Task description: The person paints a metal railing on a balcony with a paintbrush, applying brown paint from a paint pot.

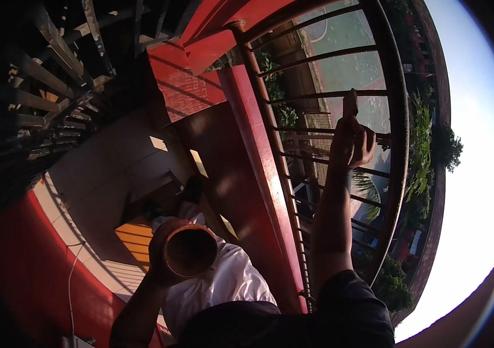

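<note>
Blown-out sky [473,174] at right, dim left side, fisheye-curved dark edges

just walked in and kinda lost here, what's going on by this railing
A person's left hand holds a round, reddish-brown container, its open mouth facing the camera; the inside is too dark to read. The right hand is stretched out to a curved, rusty-brown metal railing, gripping what looks like a short, dark brown piece, too unclear to identify. I can't tell whether it touches the bars.
</note>
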Action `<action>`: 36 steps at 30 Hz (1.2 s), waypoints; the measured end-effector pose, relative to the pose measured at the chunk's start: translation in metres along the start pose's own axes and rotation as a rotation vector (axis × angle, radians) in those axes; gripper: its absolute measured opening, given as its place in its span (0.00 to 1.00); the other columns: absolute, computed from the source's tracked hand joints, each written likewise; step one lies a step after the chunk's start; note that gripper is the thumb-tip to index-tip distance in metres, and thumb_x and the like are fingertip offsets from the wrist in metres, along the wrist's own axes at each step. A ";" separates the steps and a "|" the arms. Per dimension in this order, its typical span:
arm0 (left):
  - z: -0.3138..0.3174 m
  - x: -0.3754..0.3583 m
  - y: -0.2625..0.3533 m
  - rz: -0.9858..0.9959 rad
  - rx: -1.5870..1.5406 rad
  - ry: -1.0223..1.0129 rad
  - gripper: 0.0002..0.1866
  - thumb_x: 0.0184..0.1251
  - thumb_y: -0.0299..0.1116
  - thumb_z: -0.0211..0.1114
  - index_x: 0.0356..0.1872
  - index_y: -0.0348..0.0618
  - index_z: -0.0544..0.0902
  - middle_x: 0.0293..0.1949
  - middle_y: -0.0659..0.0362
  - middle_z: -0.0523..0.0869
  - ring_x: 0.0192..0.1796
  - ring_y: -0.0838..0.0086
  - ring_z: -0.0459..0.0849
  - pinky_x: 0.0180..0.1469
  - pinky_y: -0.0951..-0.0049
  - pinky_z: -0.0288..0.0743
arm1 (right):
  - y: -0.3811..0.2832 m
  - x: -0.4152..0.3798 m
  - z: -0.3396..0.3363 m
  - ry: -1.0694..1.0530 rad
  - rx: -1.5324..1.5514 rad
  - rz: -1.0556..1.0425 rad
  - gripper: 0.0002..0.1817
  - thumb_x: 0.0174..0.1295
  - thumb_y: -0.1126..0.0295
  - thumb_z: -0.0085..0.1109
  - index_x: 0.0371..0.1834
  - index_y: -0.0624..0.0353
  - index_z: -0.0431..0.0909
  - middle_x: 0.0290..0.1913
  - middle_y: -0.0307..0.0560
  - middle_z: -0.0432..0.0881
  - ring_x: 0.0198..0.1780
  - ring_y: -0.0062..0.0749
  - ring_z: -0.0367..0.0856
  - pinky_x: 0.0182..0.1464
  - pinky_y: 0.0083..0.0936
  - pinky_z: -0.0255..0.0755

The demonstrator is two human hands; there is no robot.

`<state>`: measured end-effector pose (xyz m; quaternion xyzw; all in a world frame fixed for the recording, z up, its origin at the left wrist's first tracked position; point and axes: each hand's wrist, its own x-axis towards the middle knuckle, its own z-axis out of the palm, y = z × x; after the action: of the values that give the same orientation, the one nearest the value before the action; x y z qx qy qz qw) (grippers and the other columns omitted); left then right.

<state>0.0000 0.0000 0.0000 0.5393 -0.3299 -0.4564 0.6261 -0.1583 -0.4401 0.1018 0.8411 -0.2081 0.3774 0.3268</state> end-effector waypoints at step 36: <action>0.002 0.038 -0.017 0.032 0.354 0.021 0.55 0.31 0.45 0.92 0.63 0.38 0.67 0.52 0.55 0.80 0.50 0.69 0.83 0.52 0.71 0.81 | -0.067 -0.074 0.053 0.361 0.151 0.535 0.14 0.48 0.80 0.79 0.35 0.55 0.85 0.33 0.45 0.83 0.30 0.30 0.83 0.31 0.22 0.77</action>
<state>0.0081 -0.0360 -0.0190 0.6404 -0.4072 -0.3756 0.5319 -0.1381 -0.4230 -0.0084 0.6980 -0.3317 0.6073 0.1843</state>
